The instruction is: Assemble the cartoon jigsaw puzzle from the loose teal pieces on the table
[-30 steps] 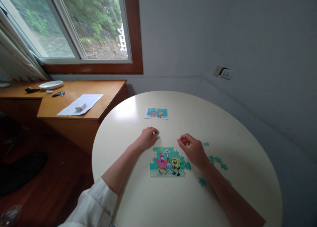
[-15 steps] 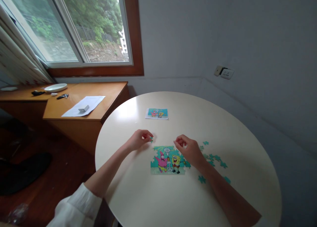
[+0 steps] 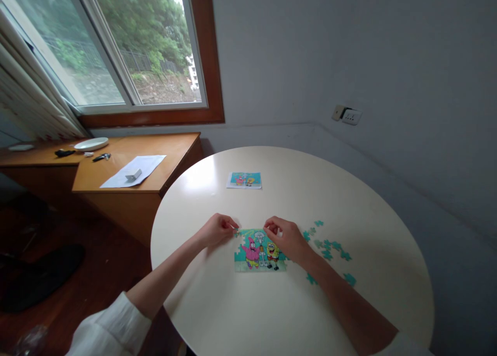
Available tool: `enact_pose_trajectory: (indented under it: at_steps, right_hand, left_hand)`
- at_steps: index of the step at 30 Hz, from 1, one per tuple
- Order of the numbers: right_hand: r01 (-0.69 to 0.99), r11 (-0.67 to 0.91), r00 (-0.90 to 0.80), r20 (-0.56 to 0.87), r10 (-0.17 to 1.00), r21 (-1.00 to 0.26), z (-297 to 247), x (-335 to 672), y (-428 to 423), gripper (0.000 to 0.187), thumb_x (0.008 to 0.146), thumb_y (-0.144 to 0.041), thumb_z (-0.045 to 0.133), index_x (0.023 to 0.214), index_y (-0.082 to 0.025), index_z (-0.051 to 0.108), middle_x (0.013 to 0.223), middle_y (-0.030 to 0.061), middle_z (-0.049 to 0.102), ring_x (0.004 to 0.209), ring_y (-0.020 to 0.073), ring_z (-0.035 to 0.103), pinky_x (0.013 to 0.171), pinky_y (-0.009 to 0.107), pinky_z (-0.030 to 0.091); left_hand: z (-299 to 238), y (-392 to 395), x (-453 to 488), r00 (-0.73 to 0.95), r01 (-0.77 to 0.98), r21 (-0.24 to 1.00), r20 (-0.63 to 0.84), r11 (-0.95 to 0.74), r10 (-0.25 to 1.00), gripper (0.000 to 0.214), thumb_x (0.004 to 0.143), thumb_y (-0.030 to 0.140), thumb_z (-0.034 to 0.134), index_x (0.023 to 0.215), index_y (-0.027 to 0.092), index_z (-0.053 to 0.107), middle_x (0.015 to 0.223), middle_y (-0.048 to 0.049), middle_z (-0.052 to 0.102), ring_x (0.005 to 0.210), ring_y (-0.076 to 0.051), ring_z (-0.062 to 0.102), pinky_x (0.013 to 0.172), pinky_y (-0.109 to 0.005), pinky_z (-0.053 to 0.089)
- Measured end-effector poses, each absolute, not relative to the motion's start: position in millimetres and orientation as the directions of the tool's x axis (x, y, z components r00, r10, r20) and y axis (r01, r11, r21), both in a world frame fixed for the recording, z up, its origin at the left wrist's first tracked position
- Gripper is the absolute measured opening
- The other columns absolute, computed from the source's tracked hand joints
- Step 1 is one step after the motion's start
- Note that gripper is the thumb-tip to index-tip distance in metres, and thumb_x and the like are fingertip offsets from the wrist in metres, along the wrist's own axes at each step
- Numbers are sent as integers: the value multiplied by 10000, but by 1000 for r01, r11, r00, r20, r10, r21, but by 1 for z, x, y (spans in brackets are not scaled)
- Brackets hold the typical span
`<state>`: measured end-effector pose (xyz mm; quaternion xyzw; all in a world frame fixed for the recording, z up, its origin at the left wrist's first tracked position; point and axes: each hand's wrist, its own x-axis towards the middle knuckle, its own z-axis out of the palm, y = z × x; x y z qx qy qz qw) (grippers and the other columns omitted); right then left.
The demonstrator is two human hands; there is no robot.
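A partly joined jigsaw puzzle [image 3: 252,265] with cartoon figures lies flat on the round table. At its upper left corner, my left hand [image 3: 218,228] pinches a small teal puzzle piece [image 3: 236,233] between thumb and forefinger. My right hand [image 3: 286,237] is bent over the puzzle's upper right part, its thumb and forefinger closed at the top edge. Whether anything is between those fingertips is hidden. Loose teal puzzle pieces [image 3: 327,244] lie scattered to the right, some partly behind my right forearm.
Beyond the puzzle lies a printed picture card [image 3: 245,180] with similar figures. The round white table [image 3: 202,304] fills the middle. At the left stands a wooden desk [image 3: 116,185] with a paper sheet [image 3: 149,165], a small white box [image 3: 133,175] and a white plate [image 3: 91,144].
My left hand has brought its piece down to the puzzle's upper left corner. My right hand has shifted left and slightly down onto the puzzle's top edge. The view has tilted slightly.
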<state>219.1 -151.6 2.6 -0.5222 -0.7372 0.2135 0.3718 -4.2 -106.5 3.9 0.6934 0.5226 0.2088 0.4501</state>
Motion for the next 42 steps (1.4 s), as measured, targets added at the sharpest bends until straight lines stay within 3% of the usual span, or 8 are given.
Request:
enact_pose_trajectory:
  at_steps: [10, 25, 32, 36, 42]
  right_hand:
    - [616, 351, -177, 310, 934, -705, 2, 220, -151, 101, 741, -206, 481, 723, -199, 581, 606, -17, 587, 569, 118, 543, 561, 222, 415]
    - [619, 354, -189, 304, 934, -701, 4, 218, -152, 93, 739, -178, 498, 719, -198, 587, 613, -16, 587, 581, 118, 536, 576, 224, 417]
    - [671, 351, -272, 224, 936, -653, 2, 218, -152, 109, 724, -132, 511, 729, -189, 603, 659, -8, 580, 612, 120, 527, 586, 223, 401]
    - [678, 380, -304, 231, 924, -629, 1, 219, -152, 121, 720, -109, 513, 722, -186, 606, 697, 3, 581, 655, 126, 523, 618, 228, 399]
    - [680, 379, -309, 224, 924, -627, 0, 219, -151, 134, 723, -95, 509, 721, -183, 610, 700, 6, 579, 659, 127, 516, 620, 231, 391]
  left_hand:
    - [-3, -104, -2, 300, 671, 736, -154, -94, 941, 308, 593, 439, 659, 731, 167, 706, 545, 21, 558, 571, -118, 489, 523, -220, 363]
    - [2, -94, 4, 281, 749, 659, -224, -68, 933, 177, 566, 308, 704, 680, 172, 698, 550, 5, 601, 546, -131, 532, 491, -222, 366]
    - [20, -94, 12, 292, 824, 560, -290, -86, 912, 110, 583, 200, 664, 685, 169, 692, 539, 19, 577, 511, -109, 496, 484, -214, 339]
    - [27, -93, 15, 296, 841, 537, -355, -66, 887, 124, 601, 215, 652, 717, 171, 657, 555, 18, 583, 527, -128, 520, 487, -225, 350]
    - [26, -83, 17, 258, 887, 452, -312, -96, 914, 262, 496, 176, 711, 705, 185, 552, 577, 37, 557, 535, -131, 519, 465, -217, 334]
